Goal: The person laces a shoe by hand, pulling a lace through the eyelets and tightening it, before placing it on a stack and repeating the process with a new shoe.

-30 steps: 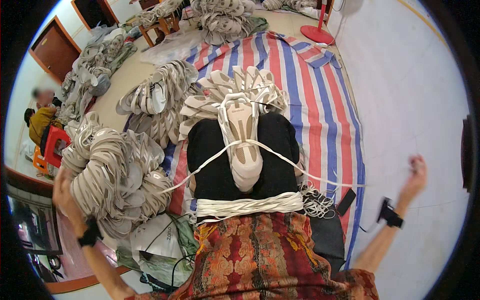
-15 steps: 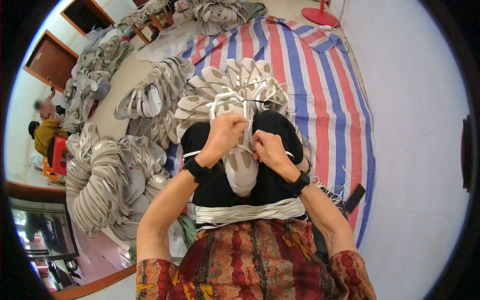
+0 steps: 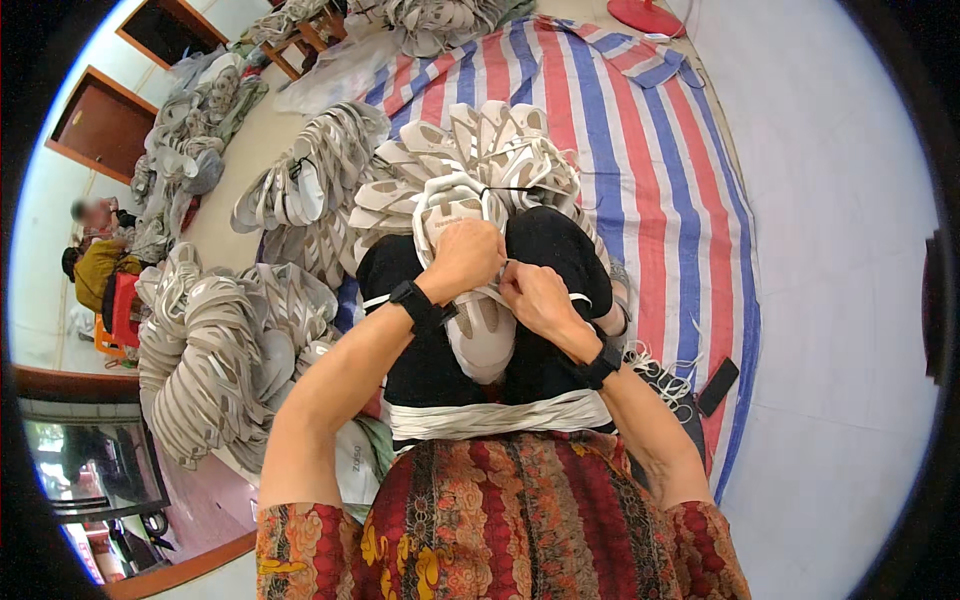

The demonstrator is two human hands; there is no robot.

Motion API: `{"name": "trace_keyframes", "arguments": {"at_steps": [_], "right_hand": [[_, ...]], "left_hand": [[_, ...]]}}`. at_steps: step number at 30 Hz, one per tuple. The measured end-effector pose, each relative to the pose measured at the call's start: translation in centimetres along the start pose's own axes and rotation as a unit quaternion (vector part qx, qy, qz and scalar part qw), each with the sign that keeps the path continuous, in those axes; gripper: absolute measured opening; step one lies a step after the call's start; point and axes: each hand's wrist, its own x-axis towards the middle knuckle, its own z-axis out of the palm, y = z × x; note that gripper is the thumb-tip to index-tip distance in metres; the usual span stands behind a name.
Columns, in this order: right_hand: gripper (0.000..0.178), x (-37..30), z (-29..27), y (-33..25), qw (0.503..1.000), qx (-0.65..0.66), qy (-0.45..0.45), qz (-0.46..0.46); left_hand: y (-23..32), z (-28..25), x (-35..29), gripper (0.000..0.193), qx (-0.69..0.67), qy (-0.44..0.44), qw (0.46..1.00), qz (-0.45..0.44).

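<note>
A beige-and-white shoe upper [image 3: 482,350] lies across my black-trousered knees, its toe toward me and its collar away. Over its lacing area, my left hand [image 3: 466,254] is closed, with the fingertips curled down toward the eyelets. My right hand [image 3: 538,296] pinches a pale shoelace at the right side of the same opening. Both sets of fingertips nearly meet, and the lace between them is mostly hidden. A bundle of white shoelaces [image 3: 500,417] rests across my lap.
Fanned shoe uppers [image 3: 430,145] lie beyond my knees, with stacked uppers [image 3: 205,365] at left. A striped sheet [image 3: 640,190] covers the floor, a black phone [image 3: 718,387] and loose laces [image 3: 660,368] on its right. A person in yellow [image 3: 100,285] sits far left.
My left hand has turned and shifted slightly right and down, closer to my right hand. Its fingers have closed in over the eyelets. The shoe upper stays on my knees.
</note>
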Motion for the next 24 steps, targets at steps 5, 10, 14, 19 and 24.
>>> {"name": "trace_keyframes", "arguments": {"at_steps": [5, 10, 14, 19, 24], "right_hand": [[0.016, -0.6, -0.9, -0.7, 1.0, 0.019, -0.019, 0.013], [0.017, -1.0, -1.0, 0.0, 0.997, 0.067, -0.036, 0.013], [0.017, -1.2, -0.5, 0.2, 0.997, 0.071, -0.031, 0.01], [0.017, -1.7, 0.2, -1.1, 1.0, 0.022, 0.012, 0.007], [0.013, -1.8, 1.0, -0.8, 0.996, 0.083, 0.029, 0.012]], "left_hand": [[-0.8, -0.5, -1.5, 0.014, -0.323, -0.061, 0.934, -0.142], [-0.7, 0.1, -2.0, 0.015, -0.193, -0.001, 0.981, 0.0], [-0.4, -1.4, -2.2, 0.013, -0.31, -0.085, 0.947, -0.027], [-1.1, -2.1, -2.0, 0.012, -0.325, -0.143, 0.932, -0.073], [-1.0, -1.0, -1.9, 0.013, -0.274, -0.078, 0.958, -0.021]]}}
